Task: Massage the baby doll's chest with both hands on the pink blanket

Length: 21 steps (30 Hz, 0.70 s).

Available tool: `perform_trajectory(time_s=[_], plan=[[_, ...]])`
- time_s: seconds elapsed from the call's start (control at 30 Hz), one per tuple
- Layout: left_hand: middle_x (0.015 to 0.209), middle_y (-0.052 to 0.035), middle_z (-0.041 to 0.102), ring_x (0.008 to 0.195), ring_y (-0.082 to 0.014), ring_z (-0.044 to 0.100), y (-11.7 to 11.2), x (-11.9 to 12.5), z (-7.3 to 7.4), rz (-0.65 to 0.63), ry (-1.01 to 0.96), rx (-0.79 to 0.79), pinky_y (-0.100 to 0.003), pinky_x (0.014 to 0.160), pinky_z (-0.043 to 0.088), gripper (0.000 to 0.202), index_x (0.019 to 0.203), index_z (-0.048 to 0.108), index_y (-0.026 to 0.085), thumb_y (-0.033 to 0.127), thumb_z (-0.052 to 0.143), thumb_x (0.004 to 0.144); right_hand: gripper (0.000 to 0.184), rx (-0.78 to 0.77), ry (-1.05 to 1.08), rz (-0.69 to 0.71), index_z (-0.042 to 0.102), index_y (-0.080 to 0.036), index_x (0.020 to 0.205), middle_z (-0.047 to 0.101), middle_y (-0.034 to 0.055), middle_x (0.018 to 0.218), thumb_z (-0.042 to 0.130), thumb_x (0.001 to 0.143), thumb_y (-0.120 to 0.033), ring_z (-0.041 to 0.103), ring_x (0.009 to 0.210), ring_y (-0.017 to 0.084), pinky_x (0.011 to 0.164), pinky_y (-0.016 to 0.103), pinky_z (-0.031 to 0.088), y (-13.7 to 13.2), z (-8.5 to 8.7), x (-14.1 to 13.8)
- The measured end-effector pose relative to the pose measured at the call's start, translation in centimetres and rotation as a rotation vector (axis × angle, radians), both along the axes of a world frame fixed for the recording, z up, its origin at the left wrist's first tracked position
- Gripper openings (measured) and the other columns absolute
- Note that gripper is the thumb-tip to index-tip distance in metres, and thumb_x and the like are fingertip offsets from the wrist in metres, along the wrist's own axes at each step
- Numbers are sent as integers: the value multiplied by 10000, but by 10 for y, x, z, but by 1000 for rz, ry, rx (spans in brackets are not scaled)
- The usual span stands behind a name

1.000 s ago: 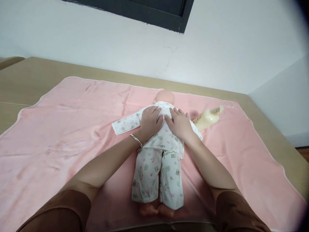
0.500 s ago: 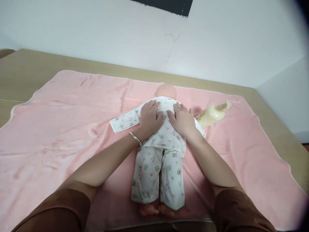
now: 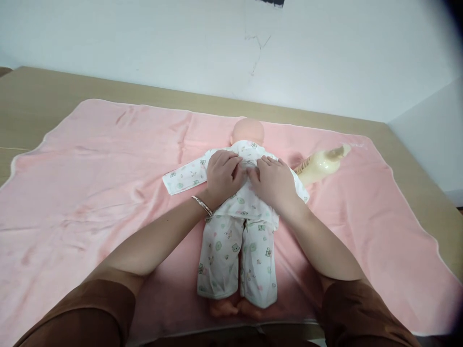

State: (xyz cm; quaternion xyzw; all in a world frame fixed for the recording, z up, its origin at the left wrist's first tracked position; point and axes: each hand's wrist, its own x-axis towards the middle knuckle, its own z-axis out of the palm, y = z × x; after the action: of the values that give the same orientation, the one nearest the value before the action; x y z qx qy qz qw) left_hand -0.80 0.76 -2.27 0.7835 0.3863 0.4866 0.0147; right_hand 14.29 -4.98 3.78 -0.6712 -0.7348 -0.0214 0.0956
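A baby doll point(image 3: 249, 131) lies face down, its bald head toward the wall, dressed in a white patterned shirt point(image 3: 238, 205) and matching trousers point(image 3: 220, 255). My left hand point(image 3: 224, 176) rests on the left of its upper back, fingers curled and thumb drawn in close to them on the shirt cloth. On the other side of the back, my right hand point(image 3: 273, 180) is bent the same way, its thumb near the middle. Small folds show in the cloth between the hands. What lies under the fingers is hidden.
A pale yellow pump bottle point(image 3: 321, 164) lies on its side by the doll's right-hand sleeve. Beneath everything a pink blanket point(image 3: 90, 193) covers much of the wooden table point(image 3: 47, 96). A white wall point(image 3: 162, 48) stands behind the table's far edge.
My fingers, flatter and more stretched on the back before, are now curled in, with the shirt drawn up between the hands. The view has tipped slightly downward.
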Motion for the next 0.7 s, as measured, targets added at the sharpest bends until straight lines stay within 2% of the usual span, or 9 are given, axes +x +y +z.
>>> perform_trajectory(time_s=[0.13,0.2,0.33,0.7], plan=[[1245,-122,681,1192,-269,600,2,1,3,43,42,-174,-488,1073,482,316,1155,673,174,254,482,916,615,4,107,-78,457,-46,1475,443,212,1571,359,1027,-457,365,1485,351,1198,541,269,19,-18,7],[1351,-122,646,1304,-280,554,4,2,3,27,63,-246,-508,1151,426,385,1245,642,167,259,465,916,651,10,156,-96,398,-60,1524,382,198,1612,369,1018,-468,315,1513,343,1218,551,239,26,-25,9],[1424,-110,615,1396,-276,498,8,1,2,-8,64,-298,-512,1218,358,445,1320,603,170,276,441,918,639,31,202,-98,413,-85,1523,395,187,1607,361,1012,-466,314,1514,338,1227,569,218,27,-29,9],[1422,-111,623,1394,-264,507,7,2,5,3,71,-311,-488,1219,356,447,1309,606,163,277,435,913,644,41,208,-88,420,-78,1520,408,197,1598,360,1009,-466,322,1508,347,1223,571,222,25,-29,9]])
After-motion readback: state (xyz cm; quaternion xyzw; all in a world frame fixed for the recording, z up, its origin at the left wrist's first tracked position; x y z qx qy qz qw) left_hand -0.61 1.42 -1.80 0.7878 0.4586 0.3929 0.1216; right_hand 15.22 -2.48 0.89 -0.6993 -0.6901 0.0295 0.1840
